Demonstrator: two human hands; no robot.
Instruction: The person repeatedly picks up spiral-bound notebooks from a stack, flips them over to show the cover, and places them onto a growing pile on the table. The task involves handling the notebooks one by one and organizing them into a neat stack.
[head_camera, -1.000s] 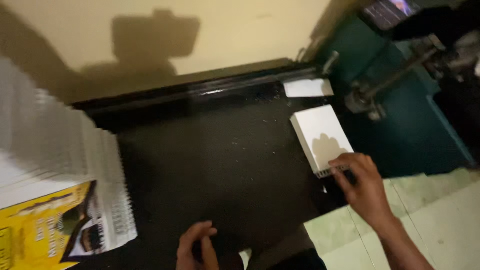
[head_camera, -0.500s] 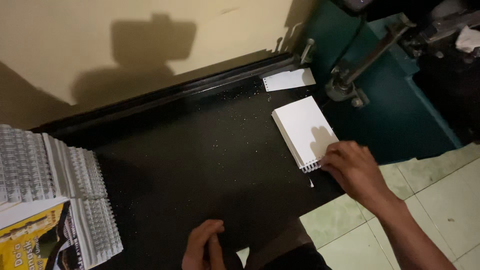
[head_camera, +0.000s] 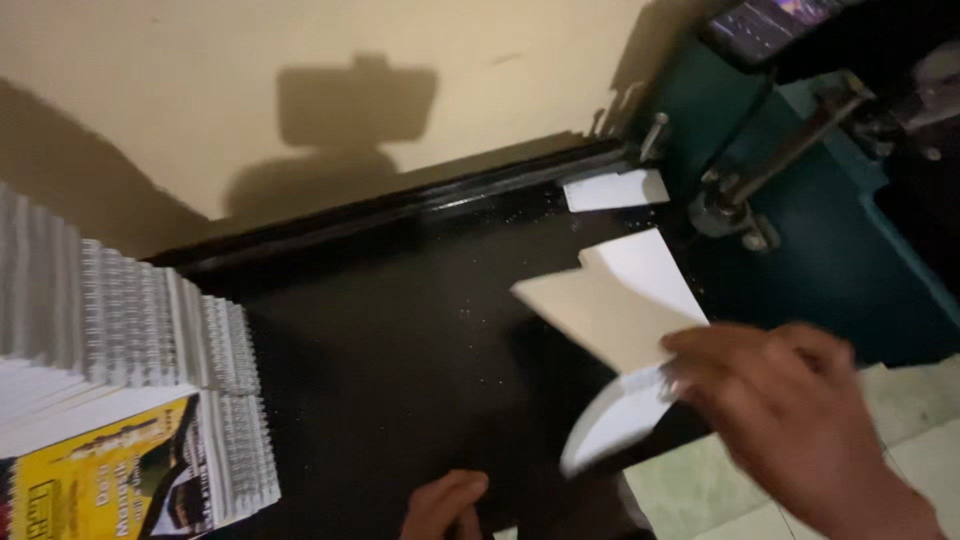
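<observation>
- While the right hand (head_camera: 790, 420) blurs across the lower right, its fingers are closed on a thin white booklet with a comb-bound edge (head_camera: 610, 320), which is lifted clear of the black worktop (head_camera: 400, 350) and fanning open.
- One cover tilts up towards the wall; a lower leaf curls down near the worktop's front edge, smeared by motion.
- Just the knuckles of the left hand (head_camera: 445, 505) peek in at the bottom edge, fingers curled, touching the worktop rim; whether it grasps anything, I cannot tell.
- Small white paper slip (head_camera: 615, 190) lies flat at the back, well apart from the booklet.
- Teal metal machine with a lever arm (head_camera: 800, 230) sits to the right, its top cut off.
- Stack of spiral-bound white booklets (head_camera: 130, 330) crowds the left edge, with a yellow cover (head_camera: 100, 490) in front, half out of frame.
</observation>
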